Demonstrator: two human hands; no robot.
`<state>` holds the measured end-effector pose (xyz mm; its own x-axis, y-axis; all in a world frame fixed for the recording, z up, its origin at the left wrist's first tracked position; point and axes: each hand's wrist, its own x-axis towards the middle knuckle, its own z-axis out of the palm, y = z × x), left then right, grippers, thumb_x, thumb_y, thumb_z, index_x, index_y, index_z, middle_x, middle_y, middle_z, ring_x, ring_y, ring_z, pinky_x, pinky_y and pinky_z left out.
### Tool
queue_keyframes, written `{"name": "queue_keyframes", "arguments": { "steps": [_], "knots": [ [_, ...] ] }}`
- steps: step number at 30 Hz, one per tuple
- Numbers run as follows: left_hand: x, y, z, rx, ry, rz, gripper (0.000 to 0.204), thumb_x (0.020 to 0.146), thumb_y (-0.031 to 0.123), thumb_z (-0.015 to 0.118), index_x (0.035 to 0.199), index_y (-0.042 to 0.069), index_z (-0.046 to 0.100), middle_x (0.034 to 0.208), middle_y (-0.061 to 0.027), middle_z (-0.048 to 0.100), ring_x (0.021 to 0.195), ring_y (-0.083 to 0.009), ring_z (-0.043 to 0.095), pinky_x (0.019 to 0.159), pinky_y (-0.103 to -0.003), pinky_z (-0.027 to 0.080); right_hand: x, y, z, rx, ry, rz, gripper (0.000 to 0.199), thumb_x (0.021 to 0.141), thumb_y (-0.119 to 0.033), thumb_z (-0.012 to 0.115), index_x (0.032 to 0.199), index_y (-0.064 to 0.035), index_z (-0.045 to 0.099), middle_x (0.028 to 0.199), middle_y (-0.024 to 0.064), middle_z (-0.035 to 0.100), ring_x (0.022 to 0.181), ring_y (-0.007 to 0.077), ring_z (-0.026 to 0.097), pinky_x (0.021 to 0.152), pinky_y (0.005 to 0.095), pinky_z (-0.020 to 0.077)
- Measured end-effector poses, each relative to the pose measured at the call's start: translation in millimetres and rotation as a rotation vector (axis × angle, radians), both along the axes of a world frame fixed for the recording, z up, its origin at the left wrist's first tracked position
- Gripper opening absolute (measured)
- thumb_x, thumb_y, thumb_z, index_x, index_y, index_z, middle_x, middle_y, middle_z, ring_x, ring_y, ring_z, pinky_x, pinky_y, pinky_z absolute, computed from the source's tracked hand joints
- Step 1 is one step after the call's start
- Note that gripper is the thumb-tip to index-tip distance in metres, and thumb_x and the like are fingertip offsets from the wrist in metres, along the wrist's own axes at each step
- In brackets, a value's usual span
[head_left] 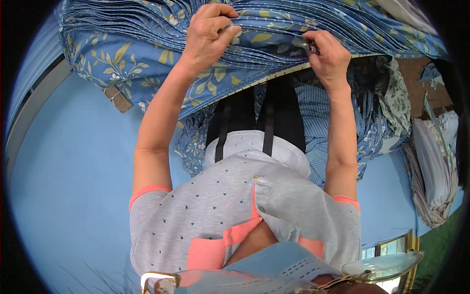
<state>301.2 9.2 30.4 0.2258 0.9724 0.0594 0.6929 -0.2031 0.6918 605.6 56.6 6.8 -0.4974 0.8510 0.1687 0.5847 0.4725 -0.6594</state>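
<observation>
A thick stack of blue cloth point(115, 56) printed with yellow-green leaves and white flowers lies in many folded layers across the far side. My left hand point(210, 36) is closed on the layers left of centre, thumb and fingers pinching the cloth's edges. To the right, my right hand point(329, 58) is closed around a small dark tool point(313, 47) that looks like thread snips. Its pale tip is blurred and points left over the layers. My fingers hide most of the tool.
A pale strip with dark marks point(264, 79) runs along the stack's near edge. Below it hang striped blue cloth point(313, 122) and grey leaf-print cloth point(395, 98). A wooden block point(117, 99) tied with cord sits at left. Bundled pale cloth point(433, 166) is at right.
</observation>
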Motion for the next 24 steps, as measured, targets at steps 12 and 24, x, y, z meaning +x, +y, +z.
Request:
{"name": "queue_keyframes", "arguments": {
  "steps": [12,24],
  "knots": [
    [3.5,11.4,-19.8,-0.133,-0.129,0.223,0.023,0.086,0.008,0.069,0.068,0.000,0.056,0.095,-0.0130,0.064,0.092,-0.0279,0.061,0.082,-0.038,0.047,-4.9,18.9,-14.8,0.185,-0.051,-0.148,0.017,0.083,-0.014,0.083,0.096,-0.0117,0.072,0.086,0.0042,0.071,0.072,0.0247,0.068,0.061,0.0317,0.0515],
    [5.3,17.4,-14.6,-0.179,-0.149,0.225,0.024,0.085,0.010,0.071,0.069,0.000,0.057,0.095,-0.0125,0.064,0.092,-0.0289,0.061,0.083,-0.039,0.047,-24.4,-63.7,-17.7,-0.312,0.156,-0.118,0.027,0.080,-0.001,0.080,0.106,-0.0065,0.074,0.097,0.0089,0.072,0.082,0.0251,0.071,0.069,0.0314,0.0565]
  ]
}}
